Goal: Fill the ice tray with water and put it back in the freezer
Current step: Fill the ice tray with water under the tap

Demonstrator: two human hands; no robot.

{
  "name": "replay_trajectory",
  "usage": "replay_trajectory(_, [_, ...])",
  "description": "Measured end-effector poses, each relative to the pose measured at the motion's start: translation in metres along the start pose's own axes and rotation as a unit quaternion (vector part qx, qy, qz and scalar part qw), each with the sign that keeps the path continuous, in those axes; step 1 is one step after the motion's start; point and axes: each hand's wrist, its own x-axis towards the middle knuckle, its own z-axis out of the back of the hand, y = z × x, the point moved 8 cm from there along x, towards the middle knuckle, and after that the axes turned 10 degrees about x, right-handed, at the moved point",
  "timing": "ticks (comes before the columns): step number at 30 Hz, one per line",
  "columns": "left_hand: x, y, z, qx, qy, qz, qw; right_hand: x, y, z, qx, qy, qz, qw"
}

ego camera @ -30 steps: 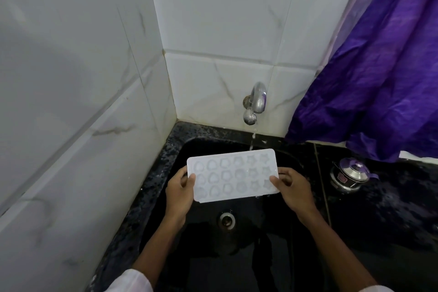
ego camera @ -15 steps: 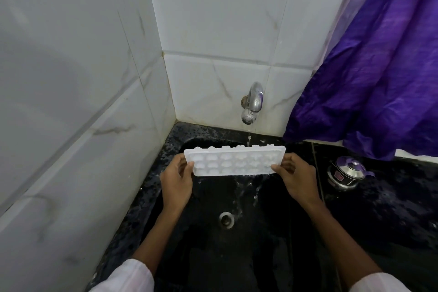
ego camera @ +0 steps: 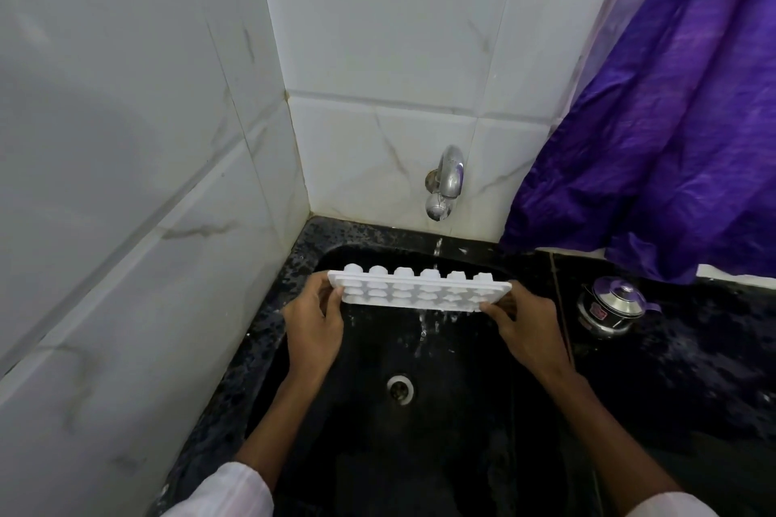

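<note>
left hand [ego camera: 313, 327] curls its fingers round the left end of the white plastic ice tray [ego camera: 420, 290], right hand [ego camera: 527, 329] pinches the right end, both forearms reaching up over the black sink [ego camera: 462, 411]. tray's tipped steeply, water dribbling off, under the running chrome wall tap [ego camera: 446, 183]. small steel pot [ego camera: 611, 306] sits right.

1 head-worn wide-angle camera looks forward and down into the black sink [ego camera: 260, 348] from close above, facing the tiled corner [ego camera: 289, 97], with the tap [ego camera: 448, 176] near centre.
</note>
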Motion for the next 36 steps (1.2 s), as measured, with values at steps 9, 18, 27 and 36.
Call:
replay_trajectory(9, [-0.002, -0.015, 0.009, -0.015, -0.041, -0.039, 0.998, -0.002, 0.016, 0.013, -0.007, -0.039, 0.079, 0.996])
replay_trajectory(18, [-0.012, -0.009, 0.005, -0.03, -0.038, -0.047, 0.998, -0.017, 0.016, 0.016, -0.028, -0.044, 0.106, 0.993])
replay_trajectory(27, [-0.017, -0.004, 0.004, -0.036, -0.05, -0.013, 0.998, -0.037, 0.004, -0.001, -0.034, -0.011, 0.072, 0.997])
replay_trajectory(36, [-0.023, 0.006, 0.001, -0.05, -0.037, 0.006, 0.998, -0.049, -0.005, -0.005, -0.005, -0.029, 0.018, 0.999])
